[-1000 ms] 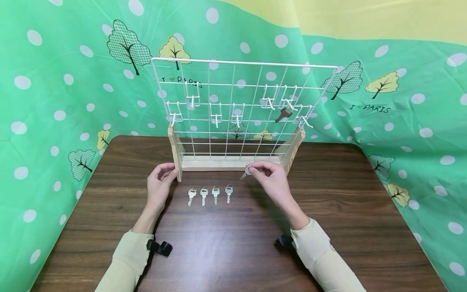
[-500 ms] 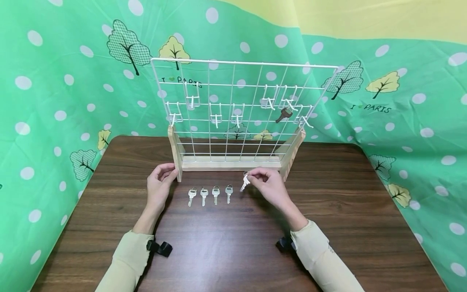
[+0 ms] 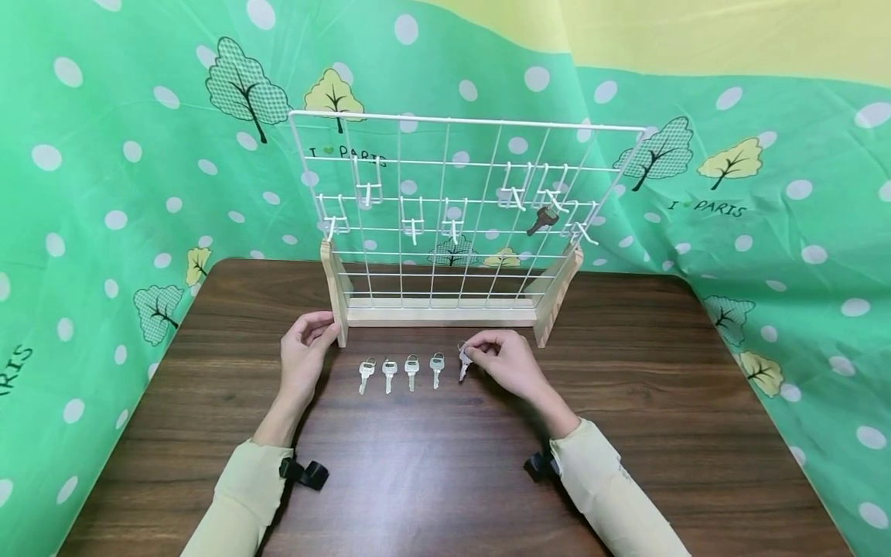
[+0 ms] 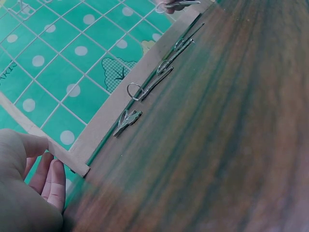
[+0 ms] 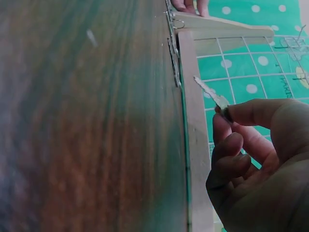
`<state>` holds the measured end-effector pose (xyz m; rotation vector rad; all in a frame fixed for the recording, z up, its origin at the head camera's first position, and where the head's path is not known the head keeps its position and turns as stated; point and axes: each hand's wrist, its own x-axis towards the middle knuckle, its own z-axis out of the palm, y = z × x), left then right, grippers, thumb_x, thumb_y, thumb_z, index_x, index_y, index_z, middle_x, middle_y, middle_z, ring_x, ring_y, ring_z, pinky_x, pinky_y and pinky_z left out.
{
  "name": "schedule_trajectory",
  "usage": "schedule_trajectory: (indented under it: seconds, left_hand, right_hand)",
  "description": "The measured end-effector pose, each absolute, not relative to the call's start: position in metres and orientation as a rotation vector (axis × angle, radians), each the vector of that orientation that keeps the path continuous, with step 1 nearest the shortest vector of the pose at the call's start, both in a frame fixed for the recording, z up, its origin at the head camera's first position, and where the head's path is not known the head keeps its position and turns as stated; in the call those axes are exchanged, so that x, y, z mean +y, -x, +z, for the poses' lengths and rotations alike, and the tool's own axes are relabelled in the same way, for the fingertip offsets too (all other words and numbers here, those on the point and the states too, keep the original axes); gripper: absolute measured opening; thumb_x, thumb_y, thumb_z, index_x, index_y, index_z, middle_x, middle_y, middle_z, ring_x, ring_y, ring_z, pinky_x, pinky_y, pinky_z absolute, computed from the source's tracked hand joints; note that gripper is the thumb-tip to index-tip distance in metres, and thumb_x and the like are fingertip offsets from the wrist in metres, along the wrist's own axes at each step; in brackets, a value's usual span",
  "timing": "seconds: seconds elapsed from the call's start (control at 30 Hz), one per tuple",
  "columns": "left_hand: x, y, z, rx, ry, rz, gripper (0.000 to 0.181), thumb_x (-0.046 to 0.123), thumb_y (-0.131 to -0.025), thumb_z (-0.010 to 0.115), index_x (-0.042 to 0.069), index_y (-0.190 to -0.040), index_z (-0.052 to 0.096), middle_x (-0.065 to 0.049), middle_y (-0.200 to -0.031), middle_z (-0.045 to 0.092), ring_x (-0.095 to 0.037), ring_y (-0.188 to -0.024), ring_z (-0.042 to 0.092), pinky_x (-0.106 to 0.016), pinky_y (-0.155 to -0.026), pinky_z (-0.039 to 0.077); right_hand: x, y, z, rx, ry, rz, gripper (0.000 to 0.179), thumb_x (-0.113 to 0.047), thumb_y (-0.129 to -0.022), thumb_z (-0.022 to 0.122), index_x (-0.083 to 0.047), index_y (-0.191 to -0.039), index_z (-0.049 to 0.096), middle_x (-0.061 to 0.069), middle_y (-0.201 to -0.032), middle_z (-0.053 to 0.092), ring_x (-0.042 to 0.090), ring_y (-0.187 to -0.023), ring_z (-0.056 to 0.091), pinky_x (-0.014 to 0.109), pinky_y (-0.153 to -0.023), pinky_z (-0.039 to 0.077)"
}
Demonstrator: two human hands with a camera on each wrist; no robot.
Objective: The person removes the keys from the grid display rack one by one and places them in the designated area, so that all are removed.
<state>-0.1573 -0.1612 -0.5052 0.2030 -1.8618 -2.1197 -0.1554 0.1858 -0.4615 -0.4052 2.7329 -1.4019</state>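
Left hand (image 3: pixel 306 348) at a wooden side panel (image 3: pixel 336 290); right hand (image 3: pixel 511 360) with a key (image 3: pixel 464 363).
Left of centre, the left hand holds the panel's lower end between thumb and curled fingers. Next, four loose keys (image 3: pixel 390 374) lie in a row on the table (image 3: pixel 626 348). The held key is just right of that row, below frame centre, blade downward; right thumb and forefinger pinch its flat head, nearly closed. Judged light, stiff, smooth and not fragile; the head appears the sound grip, the narrow blade the poorer. Right of centre, higher, a dark key (image 3: pixel 544 220) hangs from a white hook (image 3: pixel 552 198).
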Motion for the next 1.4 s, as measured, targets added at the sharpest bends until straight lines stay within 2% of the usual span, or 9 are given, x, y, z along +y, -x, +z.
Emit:
schedule_trajectory:
  seconds: [0.33,0.63,0.87,1.07,1.27,1.4]
  left_hand:
    - [-0.161,0.158,-0.506,-1.855,-0.206,-2.127,0.021,-0.011,-0.1,0.074,-0.018,-0.119,0.067,0.009,-0.099,0.075,-0.003,-0.094,0.07,-0.014,-0.085,0.058]
    - [-0.16,0.159,-0.505,-1.858,-0.195,-2.123,0.025,-0.012,-0.099,0.074,-0.021,-0.121,0.065,0.01,-0.098,0.074,-0.001,-0.093,0.071,-0.014,-0.085,0.058]
    - [-0.161,0.158,-0.505,-1.859,-0.198,-2.123,0.024,-0.011,-0.1,0.074,-0.02,-0.121,0.066,0.01,-0.099,0.075,-0.003,-0.094,0.071,-0.014,-0.086,0.057]
    - [-0.161,0.158,-0.505,-1.86,-0.214,-2.123,0.02,-0.011,-0.101,0.073,-0.016,-0.119,0.068,0.01,-0.098,0.075,-0.003,-0.094,0.071,-0.014,-0.085,0.057]
    - [-0.161,0.158,-0.504,-1.862,-0.209,-2.12,0.025,-0.011,-0.101,0.072,-0.022,-0.122,0.065,0.011,-0.098,0.075,-0.002,-0.093,0.071,-0.013,-0.085,0.057]
    - [-0.161,0.158,-0.504,-1.859,-0.205,-2.124,0.024,-0.012,-0.101,0.073,-0.021,-0.121,0.065,0.011,-0.098,0.075,-0.002,-0.093,0.071,-0.014,-0.084,0.057]
  right_hand:
    - [0.185,0.156,-0.467,2.724,0.448,-1.344,0.007,-0.005,-0.096,0.083,-0.011,-0.095,0.087,-0.004,-0.081,0.076,0.007,-0.066,0.057,0.019,-0.063,0.045]
    - [0.185,0.158,-0.475,2.734,0.414,-1.323,0.005,-0.009,-0.097,0.084,-0.012,-0.094,0.087,-0.005,-0.081,0.075,0.007,-0.066,0.058,0.019,-0.063,0.046]
    - [0.183,0.159,-0.479,2.773,0.406,-1.297,0.006,-0.006,-0.094,0.084,-0.011,-0.094,0.087,-0.008,-0.077,0.065,0.007,-0.065,0.054,0.019,-0.061,0.042]
    - [0.182,0.159,-0.483,2.814,0.406,-1.283,0.006,-0.008,-0.094,0.085,-0.013,-0.092,0.086,-0.007,-0.078,0.067,0.006,-0.066,0.055,0.02,-0.061,0.044]
    - [0.18,0.157,-0.486,2.886,0.462,-1.346,0.006,-0.008,-0.091,0.085,-0.013,-0.087,0.084,-0.01,-0.074,0.067,0.003,-0.064,0.055,0.02,-0.059,0.045]
    - [0.18,0.157,-0.485,2.901,0.411,-1.355,0.007,-0.008,-0.09,0.085,-0.013,-0.086,0.084,-0.01,-0.075,0.069,0.003,-0.064,0.057,0.02,-0.06,0.047]
